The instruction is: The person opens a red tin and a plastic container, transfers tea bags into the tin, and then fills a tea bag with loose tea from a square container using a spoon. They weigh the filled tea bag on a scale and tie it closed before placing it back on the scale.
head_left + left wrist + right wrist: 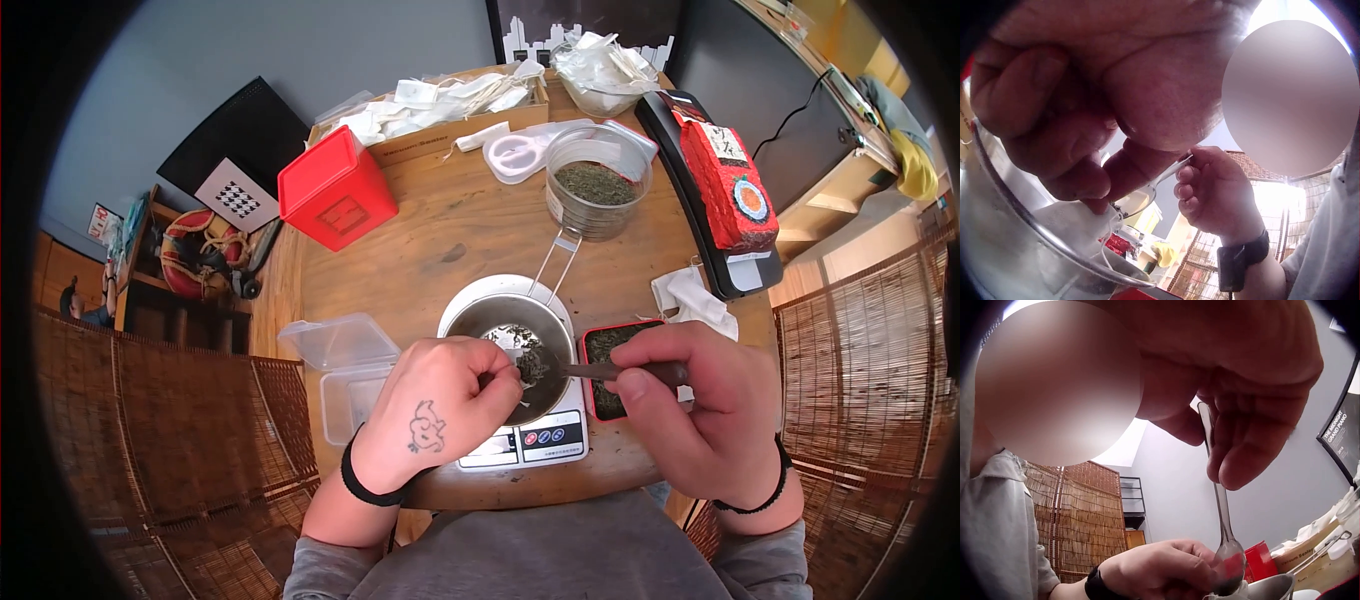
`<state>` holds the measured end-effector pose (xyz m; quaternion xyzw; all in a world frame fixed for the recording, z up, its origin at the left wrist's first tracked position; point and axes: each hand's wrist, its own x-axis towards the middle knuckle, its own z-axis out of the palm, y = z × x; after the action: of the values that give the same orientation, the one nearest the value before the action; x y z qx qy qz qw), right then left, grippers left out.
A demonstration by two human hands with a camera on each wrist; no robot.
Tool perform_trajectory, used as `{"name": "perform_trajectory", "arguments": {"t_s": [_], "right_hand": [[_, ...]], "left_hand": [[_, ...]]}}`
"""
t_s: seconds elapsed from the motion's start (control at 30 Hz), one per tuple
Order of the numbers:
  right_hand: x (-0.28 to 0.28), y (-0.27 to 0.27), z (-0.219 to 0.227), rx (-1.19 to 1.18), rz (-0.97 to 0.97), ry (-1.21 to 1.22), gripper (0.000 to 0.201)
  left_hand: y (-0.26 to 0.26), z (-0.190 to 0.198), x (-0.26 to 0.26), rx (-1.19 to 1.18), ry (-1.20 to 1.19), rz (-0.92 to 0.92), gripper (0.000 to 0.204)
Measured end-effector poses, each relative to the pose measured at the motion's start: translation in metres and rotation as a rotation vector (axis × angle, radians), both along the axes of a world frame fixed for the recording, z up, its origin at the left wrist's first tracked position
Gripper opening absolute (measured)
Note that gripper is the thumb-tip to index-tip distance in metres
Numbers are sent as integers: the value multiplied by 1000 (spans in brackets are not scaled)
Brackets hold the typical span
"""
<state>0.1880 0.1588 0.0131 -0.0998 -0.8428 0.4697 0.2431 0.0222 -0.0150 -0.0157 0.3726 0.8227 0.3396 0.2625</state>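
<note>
My left hand (pixel 435 395) is over a metal pan (pixel 475 318), fingertips pinching the edge of a small white cloth bag (pixel 1079 228) inside it. Between the thumb and fingers of my right hand (pixel 705 400) is the handle of a metal spoon (pixel 1222 509). Its bowl points down at the left fingertips, by the bag's mouth. Dark dried leaves (pixel 540 365) show around the spoon bowl in the pan. The pan stands on a white kitchen scale (pixel 548 440). Partly behind the right hand, a red tin (pixel 586 345) holds more dried leaves.
An open clear plastic box (pixel 345 345) lies left of the scale. Beyond the pan's handle stands a clear jar (pixel 598 215) of leaves. A red canister (pixel 340 195), a cardboard box (pixel 440 140) of white bags and a black machine (pixel 735 275) bearing a red pack (pixel 725 190) surround them.
</note>
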Motion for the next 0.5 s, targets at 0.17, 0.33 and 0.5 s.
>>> {"name": "perform_trajectory", "arguments": {"t_s": [0.17,0.33,0.5], "right_hand": [[-4,-3,7,65,23,-26,14],[-3,-5,8,114,19,-22,12],[-3,-5,10,112,29,5,12]], "left_hand": [[-4,1,-3,-13,-24,19,13],[-6,-2,-5,31,-32,37,13],[-4,-2,-3,19,16,6,13]]}}
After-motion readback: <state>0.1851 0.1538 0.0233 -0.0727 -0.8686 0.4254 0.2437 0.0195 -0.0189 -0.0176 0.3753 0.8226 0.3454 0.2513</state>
